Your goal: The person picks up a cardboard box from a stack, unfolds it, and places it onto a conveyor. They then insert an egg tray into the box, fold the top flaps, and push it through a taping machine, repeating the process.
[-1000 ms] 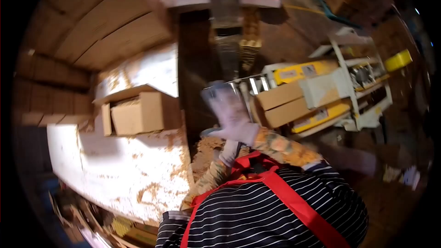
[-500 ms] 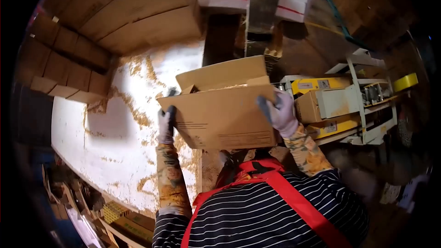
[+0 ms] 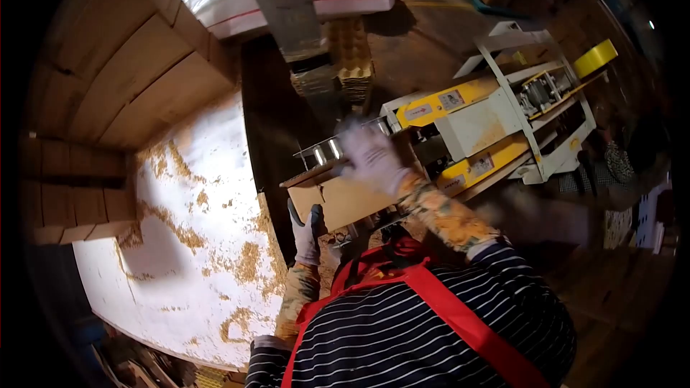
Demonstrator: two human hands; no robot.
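A brown cardboard box [image 3: 352, 202] sits in front of me on metal rollers [image 3: 327, 151], at the infeed of a yellow and grey taping machine [image 3: 467, 126]. Its far upper part is covered by my arm. My left hand [image 3: 307, 231], in a grey-and-white glove, grips the box's left end, thumb and fingers parted around the corner. Over the top of the box reaches my right hand [image 3: 372, 156], smeared by motion, its palm down and fingers stretched toward the far side.
A white table [image 3: 169, 273] strewn with sawdust-like bits stands at left, with stacked cartons [image 3: 144, 79] behind it. Egg-tray-like cardboard [image 3: 351, 57] is piled beyond the rollers. A yellow tape roll [image 3: 595, 59] sits at the machine's right end.
The box has gone from being held up in both hands, top flaps open, to lower down on the rollers. My right hand has left its side and moved across its top. My view has turned right.
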